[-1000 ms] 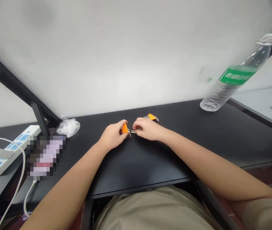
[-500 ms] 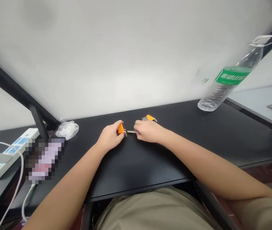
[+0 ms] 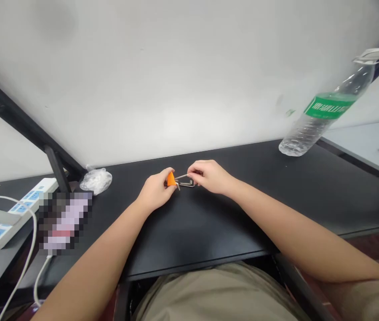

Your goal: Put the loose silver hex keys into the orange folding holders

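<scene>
My left hand [image 3: 156, 191] is closed around an orange hex key holder [image 3: 171, 179], held just above the black table. Several metal hex keys [image 3: 186, 183] stick out of the holder to the right, their bent ends near my right fingers. Between the thumb and fingertips of my right hand [image 3: 209, 176] is the end of one hex key [image 3: 181, 177], which slants up from the holder. How far that key sits inside the holder is hidden by my left hand.
On the black table [image 3: 202, 227], a clear bottle with a green label [image 3: 329, 106] stands at the back right. At the left are a crumpled plastic bag [image 3: 96, 180], a blurred-out phone-like object [image 3: 67, 220] with a white cable, and a white power strip [image 3: 18, 211].
My right hand has shifted and its fingers have lifted, showing the hex keys' bent ends. The second orange hex key set behind it is now out of sight. My left hand keeps its hold.
</scene>
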Action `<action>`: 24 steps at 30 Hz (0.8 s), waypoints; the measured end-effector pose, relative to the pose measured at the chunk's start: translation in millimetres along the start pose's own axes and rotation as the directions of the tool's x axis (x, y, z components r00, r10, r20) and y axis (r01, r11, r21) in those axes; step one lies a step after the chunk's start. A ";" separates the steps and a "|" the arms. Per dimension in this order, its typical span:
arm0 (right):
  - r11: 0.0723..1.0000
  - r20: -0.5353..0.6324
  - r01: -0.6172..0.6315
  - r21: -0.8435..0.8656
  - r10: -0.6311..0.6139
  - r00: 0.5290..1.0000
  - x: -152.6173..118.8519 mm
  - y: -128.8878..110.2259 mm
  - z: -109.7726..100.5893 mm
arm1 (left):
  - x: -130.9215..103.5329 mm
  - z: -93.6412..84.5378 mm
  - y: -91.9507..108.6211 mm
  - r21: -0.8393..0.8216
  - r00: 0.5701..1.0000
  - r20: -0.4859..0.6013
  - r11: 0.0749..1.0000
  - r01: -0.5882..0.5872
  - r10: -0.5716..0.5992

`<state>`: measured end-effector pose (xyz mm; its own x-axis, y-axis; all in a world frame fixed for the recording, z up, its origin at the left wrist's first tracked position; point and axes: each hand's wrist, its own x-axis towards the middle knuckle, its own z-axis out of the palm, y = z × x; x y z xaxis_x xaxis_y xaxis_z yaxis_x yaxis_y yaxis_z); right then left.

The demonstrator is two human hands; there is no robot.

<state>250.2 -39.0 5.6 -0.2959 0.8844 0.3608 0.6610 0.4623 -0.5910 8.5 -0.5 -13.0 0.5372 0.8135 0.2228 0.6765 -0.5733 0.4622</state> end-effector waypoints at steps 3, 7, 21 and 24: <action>1.000 -0.012 -0.007 -0.001 0.007 1.000 0.5 1.3 0.1 | -0.2 -0.8 1.3 -0.010 1.000 0.005 1.000 -0.003 0.003; 0.996 -0.026 -0.021 0.083 0.023 0.999 -0.1 3.6 3.0 | -0.8 -2.4 3.8 -0.032 1.000 0.022 0.999 -0.010 0.010; 0.974 -0.094 0.064 0.217 -0.044 0.995 -3.1 -5.8 35.4 | -3.0 -3.6 14.0 -0.001 0.994 -0.035 0.994 -0.108 0.108; 0.978 -0.052 -0.002 0.207 0.013 0.999 -1.3 -1.2 32.2 | -2.1 -3.2 9.7 -0.062 0.997 -0.043 0.996 -0.067 0.065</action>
<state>227.7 -38.6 -17.4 -0.2506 0.8860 0.3900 0.5046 0.4634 -0.7285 12.4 -7.5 -6.2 0.5577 0.7783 0.2887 0.6062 -0.6194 0.4989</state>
